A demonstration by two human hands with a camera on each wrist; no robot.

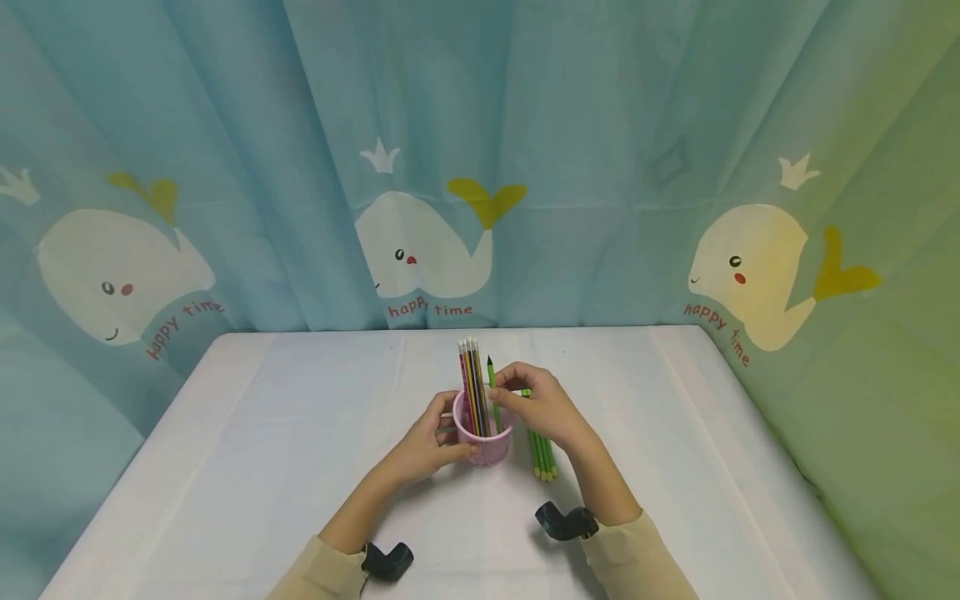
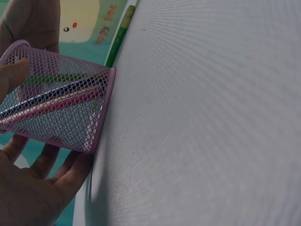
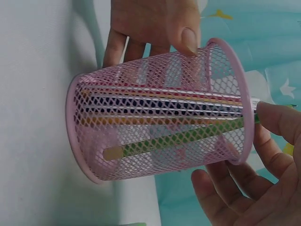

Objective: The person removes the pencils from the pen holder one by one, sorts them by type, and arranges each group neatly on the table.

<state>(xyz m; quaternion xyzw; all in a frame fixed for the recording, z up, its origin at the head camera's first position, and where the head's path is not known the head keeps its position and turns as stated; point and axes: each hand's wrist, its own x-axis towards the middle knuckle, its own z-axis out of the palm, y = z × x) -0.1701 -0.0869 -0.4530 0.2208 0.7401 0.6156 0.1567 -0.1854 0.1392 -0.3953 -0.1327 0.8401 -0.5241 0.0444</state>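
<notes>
A pink mesh pencil cup (image 1: pixel 491 452) stands upright on the table. My left hand (image 1: pixel 426 443) holds it from the left, thumb at the near side and fingers behind. Several striped pencils (image 1: pixel 472 387), in red, yellow and dark tones, lean together inside. With thumb and fingers, my right hand (image 1: pixel 542 406) pinches a green pencil (image 3: pixel 174 139) at the cup's rim. Its dark tip points up, and its lower end is inside the cup, near the bottom. More green pencils (image 1: pixel 542 454) lie side by side on the table, just right of the cup and partly under my right hand.
A white cloth covers the table (image 1: pixel 300 467). Behind it hangs a blue-green curtain (image 1: pixel 600 167) with printed whales, which also runs along both sides. A black wrist mount (image 1: pixel 566 522) sits at the right cuff, another (image 1: pixel 388 562) at the left.
</notes>
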